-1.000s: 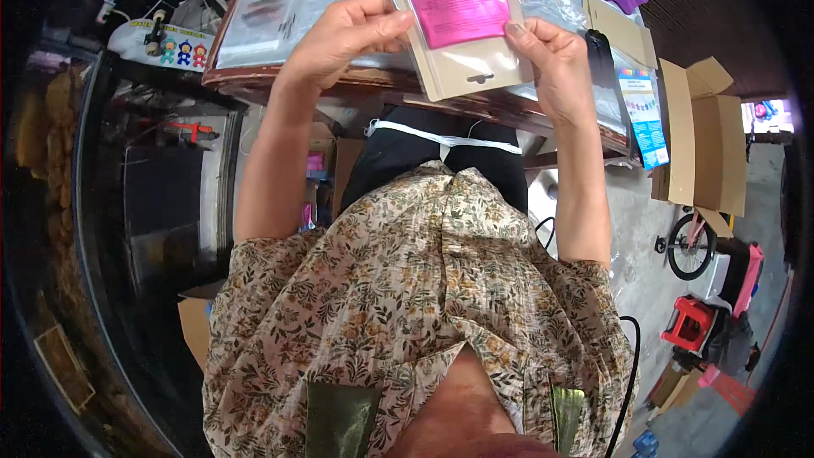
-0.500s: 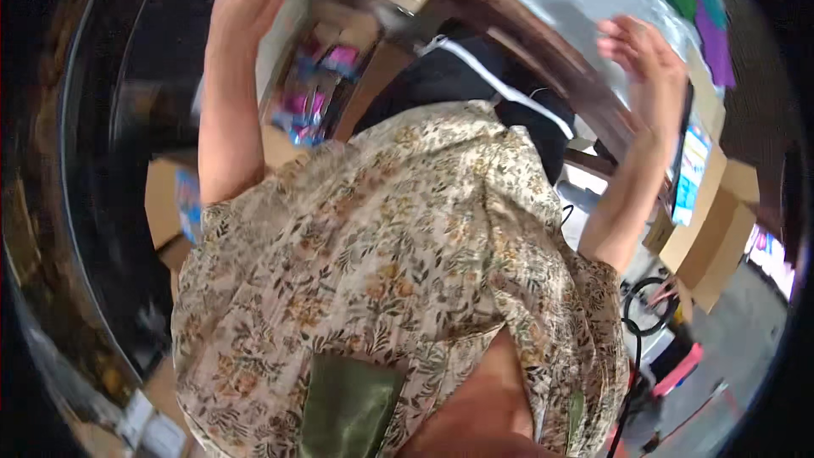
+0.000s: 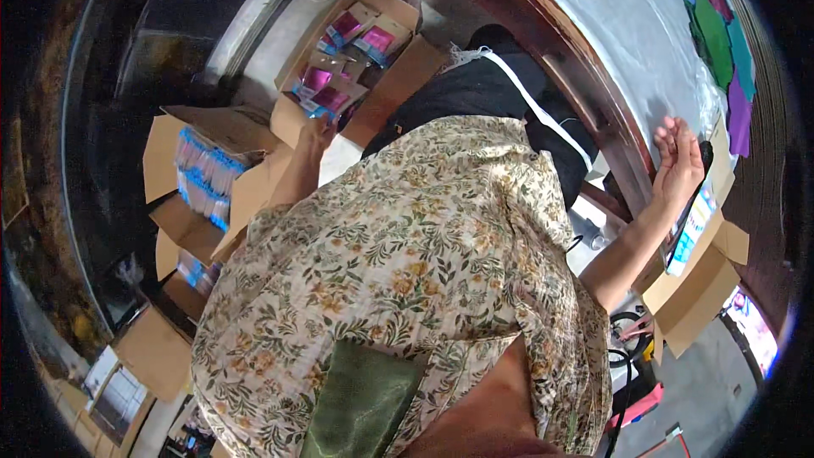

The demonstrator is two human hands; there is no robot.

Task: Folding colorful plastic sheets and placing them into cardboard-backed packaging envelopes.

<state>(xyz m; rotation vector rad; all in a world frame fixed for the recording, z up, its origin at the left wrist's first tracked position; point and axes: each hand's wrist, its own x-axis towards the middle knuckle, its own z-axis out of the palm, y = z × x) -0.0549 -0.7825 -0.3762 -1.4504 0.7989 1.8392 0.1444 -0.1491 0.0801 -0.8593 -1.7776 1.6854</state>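
Note:
My left hand is low at the near edge of an open cardboard box. Its fingers are closed at the blue end of a flat pink packet, partly hidden by the hand and the box flap. Several similar pink packets with blue ends lie inside, among them one shiny packet toward the far side. My right hand is raised near the table's right side, palm turned inward, fingers stretched out and holding nothing. A strip of blue-and-white packaging lies just below its wrist.
Clear plastic sheeting covers the table. Coloured sheets lie along its far right edge. Another open carton holds rows of blue-topped packets at left. An open carton stands at right, beside a black cable.
My left hand has come down and back from the table area to the box. My right hand has lowered slightly and shifted right. The view has turned, showing more of the left cartons.

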